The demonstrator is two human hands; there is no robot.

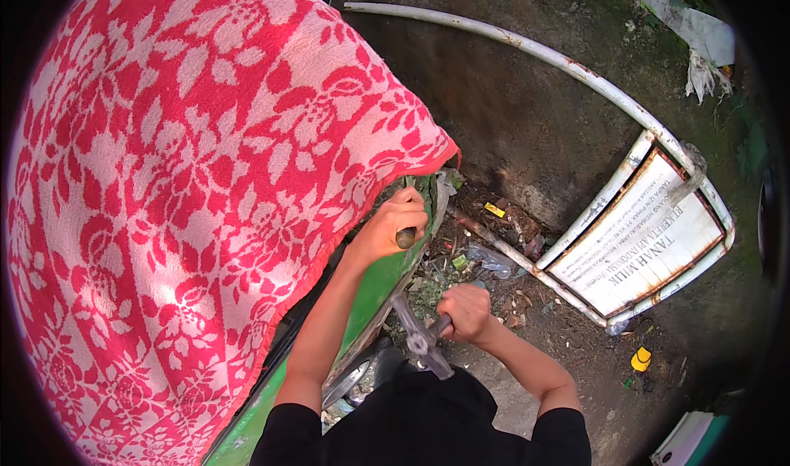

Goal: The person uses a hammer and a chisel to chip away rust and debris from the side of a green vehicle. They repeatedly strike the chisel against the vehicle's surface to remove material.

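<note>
My left hand [398, 221] is closed around a tool with a brown, round-ended handle [406, 238]. Most of that tool is hidden by my fingers and the cloth, so its kind does not show. It is held against a green panel [366, 289], just under the corner of a red and pale pink flowered blanket [189, 178]. Lower and to the right, my right hand [466, 311] grips a hammer [421, 339] by its handle. The grey metal hammer head lies between my hand and my body, apart from the brown handle.
A rusty white signboard [642, 235] in a bent pipe frame [527, 38] leans on the right. Litter and plastic scraps [494, 260] cover the dirt beside the panel, with a yellow scrap [641, 359] farther right. A dark wall [461, 95] rises behind.
</note>
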